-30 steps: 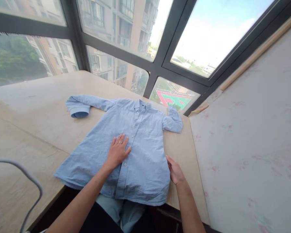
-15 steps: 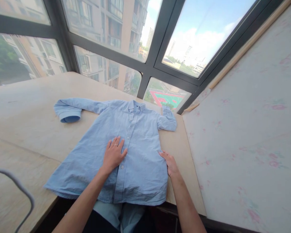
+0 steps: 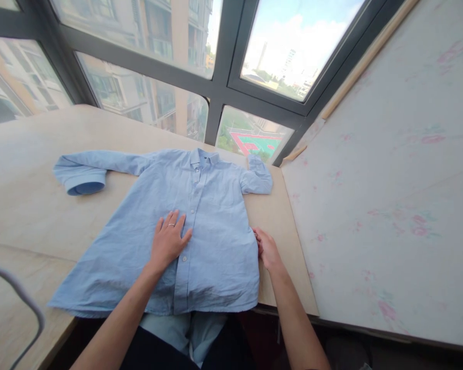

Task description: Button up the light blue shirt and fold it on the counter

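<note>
One blue shirt [image 3: 219, 231] lies front up on the bench [image 3: 280, 210], its collar [image 3: 195, 156] towards the window frame [image 3: 218, 92]. The hands are apart: the left hand [image 3: 167, 242] rests flat, fingers spread, beside the button strip [image 3: 181, 288]; the right hand [image 3: 269, 250] curls at the shirt's side edge — whether it pinches cloth, I cannot tell. Spreading looks mostly done, the body broad and unfolded. Creases are left across the front — and both sleeves [image 3: 119, 160] lie bent, not straight.
</note>
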`<action>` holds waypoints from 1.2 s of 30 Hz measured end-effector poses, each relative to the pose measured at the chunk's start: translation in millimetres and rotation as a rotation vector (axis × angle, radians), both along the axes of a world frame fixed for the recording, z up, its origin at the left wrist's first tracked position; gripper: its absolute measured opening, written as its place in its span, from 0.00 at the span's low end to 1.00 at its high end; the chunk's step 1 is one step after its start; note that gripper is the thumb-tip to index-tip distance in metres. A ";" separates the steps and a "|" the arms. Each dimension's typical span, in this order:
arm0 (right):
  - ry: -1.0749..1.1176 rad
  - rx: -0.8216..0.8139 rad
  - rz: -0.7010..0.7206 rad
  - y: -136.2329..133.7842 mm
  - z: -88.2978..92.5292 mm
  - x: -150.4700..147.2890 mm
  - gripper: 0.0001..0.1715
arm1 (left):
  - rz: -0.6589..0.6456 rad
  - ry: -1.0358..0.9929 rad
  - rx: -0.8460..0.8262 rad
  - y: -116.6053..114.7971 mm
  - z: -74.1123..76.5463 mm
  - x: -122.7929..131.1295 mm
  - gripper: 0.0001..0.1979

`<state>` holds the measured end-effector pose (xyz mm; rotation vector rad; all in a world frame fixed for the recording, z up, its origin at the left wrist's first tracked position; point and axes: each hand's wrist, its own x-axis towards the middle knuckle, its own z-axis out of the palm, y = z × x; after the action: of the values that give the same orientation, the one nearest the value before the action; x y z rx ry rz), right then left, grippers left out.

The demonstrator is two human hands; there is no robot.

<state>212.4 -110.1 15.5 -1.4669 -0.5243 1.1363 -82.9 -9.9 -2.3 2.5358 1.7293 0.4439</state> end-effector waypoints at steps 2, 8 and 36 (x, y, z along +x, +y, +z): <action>0.058 -0.021 0.040 10.7 -0.2 7.4 0.21 | 0.001 0.008 0.003 0.1 0.3 0.1 0.28; 0.024 -0.039 0.128 59.6 3.6 20.9 0.15 | 0.001 -0.028 -0.004 0.6 -0.3 0.5 0.27; -0.052 -0.001 0.100 111.9 10.5 24.0 0.09 | 0.004 -0.055 0.015 1.1 -3.8 -0.8 0.26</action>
<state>236.4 1.7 25.9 -1.4881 -0.6396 1.1793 -83.7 -8.8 -6.1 2.5056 1.7191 0.5239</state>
